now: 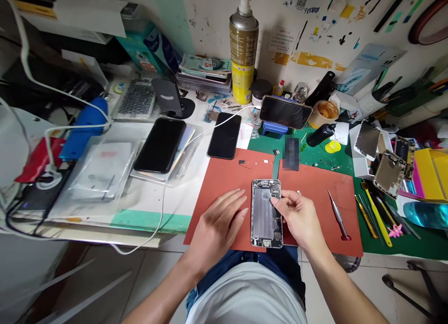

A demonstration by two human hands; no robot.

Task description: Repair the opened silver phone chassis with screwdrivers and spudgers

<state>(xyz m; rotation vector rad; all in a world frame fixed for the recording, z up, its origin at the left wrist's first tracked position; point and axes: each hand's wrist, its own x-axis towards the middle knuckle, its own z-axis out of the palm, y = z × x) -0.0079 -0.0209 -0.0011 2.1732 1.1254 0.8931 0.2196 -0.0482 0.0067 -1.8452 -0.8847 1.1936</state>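
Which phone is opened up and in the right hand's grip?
The phone on the red mat, right hand at its edge. Its insides show; the dark-screened phones further back look closed.

The blue bottle [426,215] is cut by the right edge of the picture. One small dark piece [291,154] on the mats is covered with blurry squares, and the writing on the spray can [244,44] is too small for reading.

Phone frame [263,217] on mat [227,175]; screwdriver [338,214] on mat, to its right. Spray can [242,58] behind mat. Stand [167,98] left of can. Tools [378,217] right of mat, before box [362,168].
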